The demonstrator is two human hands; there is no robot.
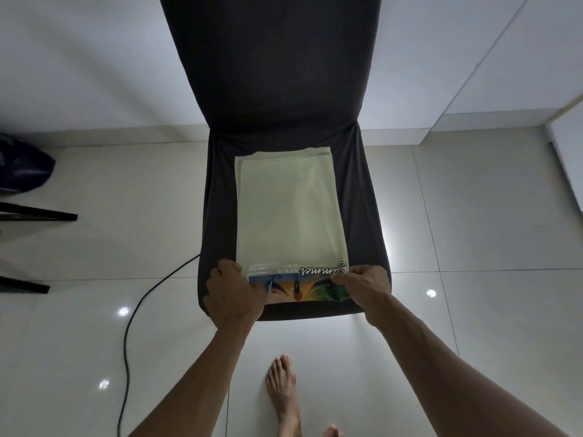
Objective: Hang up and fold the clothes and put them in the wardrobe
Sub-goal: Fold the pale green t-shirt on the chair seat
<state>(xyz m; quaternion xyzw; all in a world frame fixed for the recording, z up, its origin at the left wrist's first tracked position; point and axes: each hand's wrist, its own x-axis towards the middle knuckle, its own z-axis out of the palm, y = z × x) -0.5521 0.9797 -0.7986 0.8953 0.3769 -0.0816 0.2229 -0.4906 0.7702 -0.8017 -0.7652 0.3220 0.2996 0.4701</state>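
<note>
The near left corner of a folded pale green T-shirt is gripped by the left hand, its fingers curled down over the edge; the near right corner is pinched by the right hand, fingers bent tight on the cloth; the garment is laid flat on the seat of a dark covered chair, its colourful print turned up along the near edge; a black cable is trailed across the tiled floor.
</note>
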